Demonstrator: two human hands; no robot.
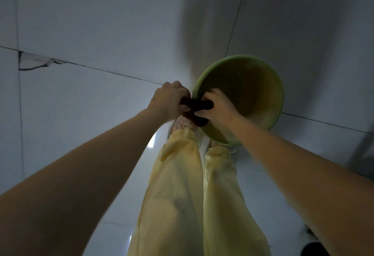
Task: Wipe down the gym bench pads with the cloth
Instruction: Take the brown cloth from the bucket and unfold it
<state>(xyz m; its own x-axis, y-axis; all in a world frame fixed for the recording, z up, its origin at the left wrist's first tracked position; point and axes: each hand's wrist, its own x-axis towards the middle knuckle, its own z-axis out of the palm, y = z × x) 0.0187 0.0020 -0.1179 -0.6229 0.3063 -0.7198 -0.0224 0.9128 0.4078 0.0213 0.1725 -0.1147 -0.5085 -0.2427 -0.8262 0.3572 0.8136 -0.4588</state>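
A dark, bunched cloth (197, 107) is held between both hands just above the left rim of a green basin (277, 85). My left hand (169, 102) grips the cloth's left end with curled fingers. My right hand (219, 105) grips its right end over the basin's edge. The cloth looks twisted between the two hands. No gym bench shows in this view.
The basin stands on a pale tiled floor (91, 33) with dark grout lines and a chipped tile corner (34, 61) at the left. My legs in pale yellow trousers (182, 185) and my shoes are directly below the hands. A dark object (312, 249) sits at the bottom right.
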